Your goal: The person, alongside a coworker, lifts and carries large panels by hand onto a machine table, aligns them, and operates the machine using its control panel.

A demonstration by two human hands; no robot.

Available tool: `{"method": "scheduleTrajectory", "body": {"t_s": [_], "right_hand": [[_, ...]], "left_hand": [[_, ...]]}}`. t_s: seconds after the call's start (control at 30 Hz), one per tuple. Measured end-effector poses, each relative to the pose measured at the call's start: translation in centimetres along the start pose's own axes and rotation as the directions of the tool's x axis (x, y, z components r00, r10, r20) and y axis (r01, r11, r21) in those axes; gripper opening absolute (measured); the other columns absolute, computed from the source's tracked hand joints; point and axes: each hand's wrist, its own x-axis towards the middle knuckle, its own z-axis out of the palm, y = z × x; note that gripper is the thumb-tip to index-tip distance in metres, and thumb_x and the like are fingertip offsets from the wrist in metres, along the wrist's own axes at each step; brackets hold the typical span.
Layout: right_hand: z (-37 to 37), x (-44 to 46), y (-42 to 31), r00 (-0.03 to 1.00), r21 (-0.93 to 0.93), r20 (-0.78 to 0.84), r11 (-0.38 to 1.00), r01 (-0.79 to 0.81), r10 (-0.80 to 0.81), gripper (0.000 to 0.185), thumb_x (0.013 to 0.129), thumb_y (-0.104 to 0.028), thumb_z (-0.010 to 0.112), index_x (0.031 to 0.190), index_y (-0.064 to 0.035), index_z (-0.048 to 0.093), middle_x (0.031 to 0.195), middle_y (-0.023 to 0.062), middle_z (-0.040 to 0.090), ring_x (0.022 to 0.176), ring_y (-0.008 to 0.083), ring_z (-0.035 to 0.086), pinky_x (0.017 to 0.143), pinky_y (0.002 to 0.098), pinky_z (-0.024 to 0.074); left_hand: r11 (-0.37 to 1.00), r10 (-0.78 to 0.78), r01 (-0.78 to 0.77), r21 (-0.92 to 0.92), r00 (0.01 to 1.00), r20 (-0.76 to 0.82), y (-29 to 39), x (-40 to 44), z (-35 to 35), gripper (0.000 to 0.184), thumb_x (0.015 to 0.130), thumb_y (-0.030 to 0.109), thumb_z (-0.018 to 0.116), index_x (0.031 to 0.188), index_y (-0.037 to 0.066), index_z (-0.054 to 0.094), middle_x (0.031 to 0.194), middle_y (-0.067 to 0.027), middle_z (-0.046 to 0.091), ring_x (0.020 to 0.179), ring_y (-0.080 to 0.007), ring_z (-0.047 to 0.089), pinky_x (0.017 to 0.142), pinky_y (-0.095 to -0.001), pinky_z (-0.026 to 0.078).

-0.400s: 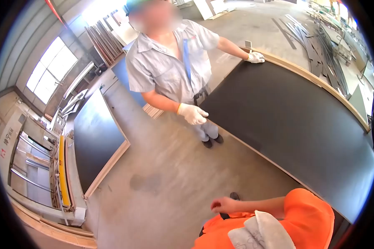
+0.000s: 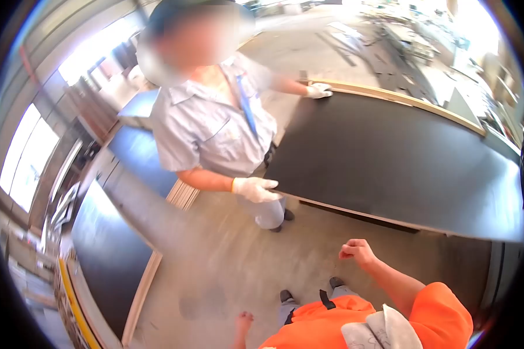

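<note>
My right hand [image 2: 358, 251] hangs bent in front of my orange shirt [image 2: 332, 326], below the near edge of a large dark panel [image 2: 396, 163]; its fingers are curled, and what they hold, if anything, is too small to tell. Low in the view, my left hand [image 2: 245, 320] is blurred above the floor, its fingers hard to make out. Across from me a co-worker [image 2: 215, 128] in a grey shirt and white gloves has one hand at the panel's near corner and the other on its far corner.
Another dark panel stack [image 2: 110, 250] with pale edges lies at the left, beside a yellow-edged machine [image 2: 78, 308]. Bluish panels [image 2: 142, 154] are stacked behind the co-worker. A wooden strip [image 2: 396, 99] runs along the dark panel's far edge. Scrap strips [image 2: 390, 64] lie farther back.
The view has turned and shifted. My left hand has come into view at the bottom. My right hand appears higher, nearer the panel's edge. The co-worker appears larger and farther left.
</note>
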Motion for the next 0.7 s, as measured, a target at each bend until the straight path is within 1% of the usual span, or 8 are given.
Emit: {"method": "scheduleTrajectory", "body": {"t_s": [0.03,0.1,0.13,0.23,0.3,0.47,0.57,0.7], "right_hand": [[0.1,-1.2,0.1,0.992,0.018,-0.122,1.000,0.013,-0.011,0.023,0.096,-0.016,0.058,0.080,-0.0006,0.064,0.081,0.0119,0.071,0.076,0.0195,0.067,0.078,0.0331,0.0555],[0.5,-4.0,3.7,0.968,0.107,-0.251,0.994,0.011,0.016,0.031,0.098,-0.021,0.055,0.075,-0.0022,0.060,0.078,0.0126,0.071,0.071,0.0200,0.067,0.074,0.0343,0.0565],[1.5,-5.9,5.3,0.953,0.101,-0.302,0.995,-0.003,0.033,0.036,0.100,-0.025,0.052,0.071,-0.0040,0.056,0.076,0.0137,0.070,0.069,0.0203,0.066,0.071,0.0346,0.0568],[4.9,-11.7,8.4,0.912,0.239,-0.386,0.970,-0.047,0.139,0.034,0.100,-0.025,0.053,0.075,-0.0025,0.057,0.079,0.0136,0.070,0.072,0.0201,0.068,0.072,0.0333,0.0565],[6.5,-14.1,10.8,0.904,0.173,-0.406,0.982,-0.070,0.136,0.030,0.098,-0.022,0.057,0.077,-0.0013,0.057,0.081,0.0131,0.070,0.073,0.0194,0.068,0.071,0.0319,0.0563],[9.1,-18.0,15.3,0.893,0.328,-0.432,0.944,0.025,0.126,0.013,0.088,0.000,0.064,0.080,-0.0043,0.055,0.079,0.0102,0.067,0.076,0.0212,0.069,0.072,0.0322,0.0577],[9.4,-19.6,16.1,0.891,0.362,-0.423,0.932,-0.003,0.167,0.013,0.089,-0.001,0.062,0.080,-0.0047,0.055,0.078,0.0097,0.067,0.074,0.0218,0.069,0.072,0.0329,0.0578],[9.4,-20.6,16.6,0.895,0.502,-0.398,0.864,0.030,0.200,0.016,0.093,-0.009,0.059,0.077,-0.0050,0.055,0.075,0.0105,0.066,0.070,0.0223,0.067,0.069,0.0355,0.0566]], "left_hand": [[0.996,0.046,-0.050,-0.073,0.997,-0.054,2.2,3.2,-2.4,0.024,0.091,0.019,0.059,0.102,-0.001,0.067,0.083,-0.0112,0.072,0.075,-0.0195,0.070,0.070,-0.0345,0.054],[0.869,0.369,-0.345,0.354,0.930,0.002,0.9,11.9,-7.4,0.024,0.091,0.019,0.057,0.100,-0.001,0.066,0.083,-0.0108,0.072,0.072,-0.0196,0.068,0.067,-0.0359,0.055],[0.794,0.497,-0.477,0.376,0.866,0.049,1.2,15.1,-9.4,0.023,0.089,0.019,0.057,0.097,-0.001,0.067,0.081,-0.0117,0.071,0.071,-0.0202,0.068,0.066,-0.0365,0.054],[0.749,0.405,-0.332,0.573,0.915,0.002,3.5,20.2,-11.4,0.021,0.084,0.016,0.057,0.086,0.000,0.070,0.072,-0.0133,0.070,0.068,-0.0218,0.067,0.063,-0.0386,0.052],[0.892,0.365,-0.314,0.325,0.924,-0.109,6.0,17.9,-10.1,0.022,0.081,0.017,0.056,0.080,0.002,0.072,0.069,-0.0125,0.069,0.068,-0.0216,0.067,0.064,-0.0384,0.051],[0.763,0.369,-0.456,0.458,0.889,0.271,6.1,15.3,-1.6,0.028,0.082,0.026,0.061,0.092,0.003,0.073,0.078,-0.0114,0.072,0.073,-0.0224,0.068,0.069,-0.0365,0.052],[0.614,0.270,-0.606,0.506,0.763,0.587,12.8,3.4,0.5,0.042,0.087,0.035,0.060,0.115,0.003,0.068,0.111,-0.0247,0.068,0.107,-0.0387,0.065,0.091,-0.0455,0.051],[0.551,0.315,-0.745,0.376,0.603,0.733,14.1,-3.2,1.3,0.050,0.090,0.037,0.061,0.128,0.003,0.061,0.117,-0.0216,0.067,0.111,-0.0356,0.064,0.095,-0.0431,0.050]]}}
